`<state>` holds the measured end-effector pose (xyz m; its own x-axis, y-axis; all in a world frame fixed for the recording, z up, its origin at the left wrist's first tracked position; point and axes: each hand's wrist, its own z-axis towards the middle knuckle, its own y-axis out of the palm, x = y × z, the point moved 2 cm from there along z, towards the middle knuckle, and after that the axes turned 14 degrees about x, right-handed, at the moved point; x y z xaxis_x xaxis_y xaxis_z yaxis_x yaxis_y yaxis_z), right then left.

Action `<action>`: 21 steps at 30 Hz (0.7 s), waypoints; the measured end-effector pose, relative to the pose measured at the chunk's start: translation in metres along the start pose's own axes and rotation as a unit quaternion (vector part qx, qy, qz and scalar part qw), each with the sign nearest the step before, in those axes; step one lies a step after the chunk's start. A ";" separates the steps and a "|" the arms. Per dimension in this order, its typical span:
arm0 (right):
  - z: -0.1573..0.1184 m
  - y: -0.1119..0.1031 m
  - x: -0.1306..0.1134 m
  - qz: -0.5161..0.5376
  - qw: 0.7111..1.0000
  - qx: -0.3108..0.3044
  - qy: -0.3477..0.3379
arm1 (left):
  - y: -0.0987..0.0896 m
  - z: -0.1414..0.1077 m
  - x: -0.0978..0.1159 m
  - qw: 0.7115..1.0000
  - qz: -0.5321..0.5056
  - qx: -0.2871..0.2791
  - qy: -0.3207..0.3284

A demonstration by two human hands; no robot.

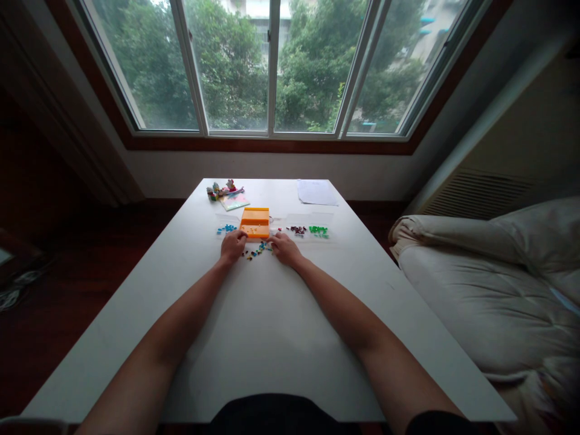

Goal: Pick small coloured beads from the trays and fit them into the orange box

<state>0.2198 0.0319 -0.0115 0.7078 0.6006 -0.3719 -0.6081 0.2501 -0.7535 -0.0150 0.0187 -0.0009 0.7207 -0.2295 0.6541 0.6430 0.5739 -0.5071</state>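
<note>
My left hand is closed at the front left corner of an orange plastic box, its fingertips against or right beside the edge. Whether it pinches the box or a small piece there, I cannot make out. The box lies with its lid folded back, and a few tiny pieces show on its front part. Across from it, my right hand rests low over the table, fingers stretched left and slightly apart. Those fingertips are close to a loose scatter of tiny mixed-colour pieces in front of the box.
Blue pieces, dark brown pieces and green pieces lie in separate groups on clear trays. Small colourful figures and a pastel card sit at the table's far left, white papers far right. A sofa borders the right side.
</note>
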 end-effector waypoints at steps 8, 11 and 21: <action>-0.001 -0.002 0.003 0.002 1.000 0.024 0.016 | 0.008 -0.009 0.012 0.990 -0.030 -0.122 0.069; -0.001 -0.001 0.003 0.003 1.000 0.024 0.007 | 0.009 -0.011 0.014 0.987 -0.040 -0.133 0.077; -0.001 0.001 0.005 0.027 0.999 0.036 0.009 | 0.010 -0.012 0.013 0.983 -0.032 -0.139 0.119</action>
<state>0.2227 0.0346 -0.0146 0.6798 0.6003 -0.4213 -0.6691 0.2724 -0.6914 0.0034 0.0120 -0.0044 0.6954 -0.4547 0.5566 0.7111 0.3231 -0.6245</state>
